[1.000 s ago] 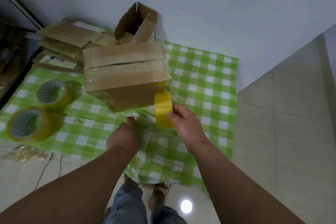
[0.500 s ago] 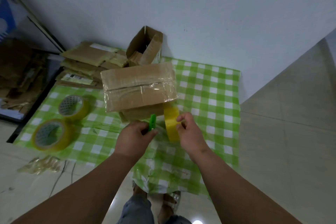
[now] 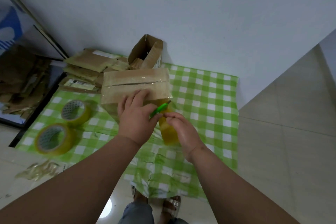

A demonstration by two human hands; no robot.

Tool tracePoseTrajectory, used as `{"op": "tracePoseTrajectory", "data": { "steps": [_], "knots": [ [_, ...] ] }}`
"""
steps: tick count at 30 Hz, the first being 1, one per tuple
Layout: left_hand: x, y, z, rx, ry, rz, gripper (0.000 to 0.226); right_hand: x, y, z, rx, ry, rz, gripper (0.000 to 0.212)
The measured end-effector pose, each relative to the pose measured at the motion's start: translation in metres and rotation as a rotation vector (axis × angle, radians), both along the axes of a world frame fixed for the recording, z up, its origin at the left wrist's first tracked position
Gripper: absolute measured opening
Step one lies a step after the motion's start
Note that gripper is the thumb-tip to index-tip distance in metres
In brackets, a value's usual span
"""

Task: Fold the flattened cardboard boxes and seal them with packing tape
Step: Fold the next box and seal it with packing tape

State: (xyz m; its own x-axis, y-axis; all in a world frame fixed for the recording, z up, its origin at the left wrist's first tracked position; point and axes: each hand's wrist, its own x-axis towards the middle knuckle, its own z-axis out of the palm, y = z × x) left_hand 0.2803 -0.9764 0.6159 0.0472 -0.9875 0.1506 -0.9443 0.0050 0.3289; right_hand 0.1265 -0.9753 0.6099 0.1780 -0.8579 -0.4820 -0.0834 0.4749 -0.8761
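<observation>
- A green cutter is held in the left hand, pinched at its rear end, while the other fingers of that hand lie straight on top of the cardboard box.
- A roll of yellow packing tape is grasped in the right hand; the fingers are curled round the roll, just beside the cutter-holding grip.
- The cutter's tip is pointed away from the left grip toward the box's near right corner, just above the held roll; whether the blade is touching tape cannot be told.
- The box is seen folded up and closed, directly beyond both grips, with clear tape laid along its top seam. Sealing of that seam is judged done, and the cutting of the tape from the roll appears to be the step in hand.
- Beyond the box, an open box is seen standing unsealed, and a stack of flattened boxes lies to the far left of the grips; these are judged still to be folded and taped.
- Two spare tape rolls lie on the checked cloth, left of the left grip.
</observation>
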Motion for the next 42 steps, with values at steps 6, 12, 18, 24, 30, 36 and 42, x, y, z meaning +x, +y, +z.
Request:
{"op": "tracePoseTrajectory", "data": {
  "steps": [6,12,18,24,30,36,42],
  "knots": [
    [0.006,-0.029,0.002,0.115,-0.077,-0.125,0.028,0.015,-0.009,0.004,0.035,-0.102,-0.082,0.009],
    [0.013,-0.043,0.0,0.159,-0.11,-0.241,0.03,0.022,-0.018,0.003,0.052,-0.069,-0.155,0.012],
    [0.022,-0.039,-0.002,0.004,0.163,-0.159,0.047,0.022,-0.025,0.005,0.074,-0.046,-0.195,0.013],
    [0.031,-0.042,-0.006,0.142,0.148,-0.116,0.052,0.024,-0.025,0.0,0.129,-0.005,-0.22,0.018],
    [0.036,-0.049,-0.007,0.418,-0.037,-0.1,0.058,0.02,-0.028,-0.007,0.184,-0.073,-0.222,0.015],
    [0.012,-0.049,-0.011,0.511,0.006,0.07,0.049,0.007,-0.039,-0.012,0.208,-0.074,-0.089,0.013],
    [-0.005,-0.041,-0.02,0.492,0.026,0.172,0.038,-0.012,-0.046,-0.018,0.229,-0.082,0.024,0.013]
  ]
}}
